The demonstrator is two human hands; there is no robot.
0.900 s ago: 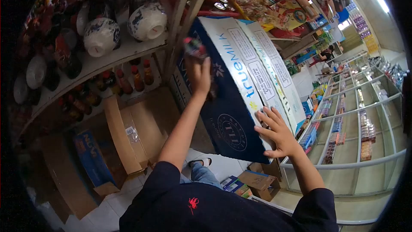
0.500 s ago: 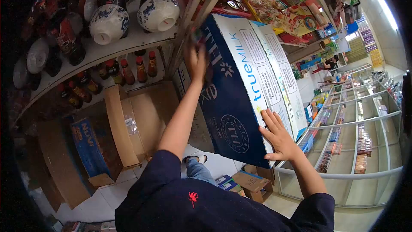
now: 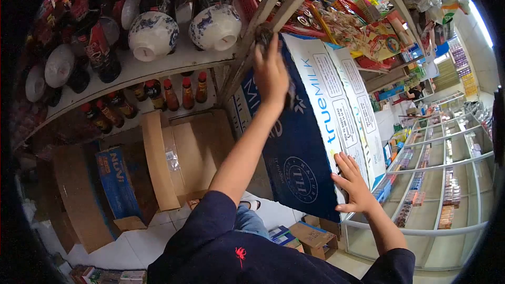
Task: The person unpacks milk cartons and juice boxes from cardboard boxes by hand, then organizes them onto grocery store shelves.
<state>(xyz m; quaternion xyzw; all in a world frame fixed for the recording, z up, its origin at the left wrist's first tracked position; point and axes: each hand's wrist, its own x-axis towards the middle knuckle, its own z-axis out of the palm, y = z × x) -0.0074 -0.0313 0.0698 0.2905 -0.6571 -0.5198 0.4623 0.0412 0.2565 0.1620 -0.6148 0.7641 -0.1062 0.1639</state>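
A large dark blue and white milk carton (image 3: pixel 310 142) printed "true MILK" stands tilted beside the shelf. My left hand (image 3: pixel 272 76) is against the carton's blue side near its upper corner, close to the shelf post. Under its fingers is a dark, crumpled cloth (image 3: pixel 264 35), partly hidden and blurred. Resting on the white top near the carton's closer edge, my right hand (image 3: pixel 353 184) has its fingers spread and holds nothing.
To the left, a shelf (image 3: pixel 152 71) carries patterned bowls (image 3: pixel 153 36) and dark bottles. Small sauce bottles (image 3: pixel 171 94) stand below it. Open brown cartons (image 3: pixel 197 147) sit on the floor. A glass display case (image 3: pixel 426 179) is at right.
My left hand has shifted with the cloth from by the shelf post onto the carton's blue side. My right hand stays on the carton. The whole view has shifted slightly.
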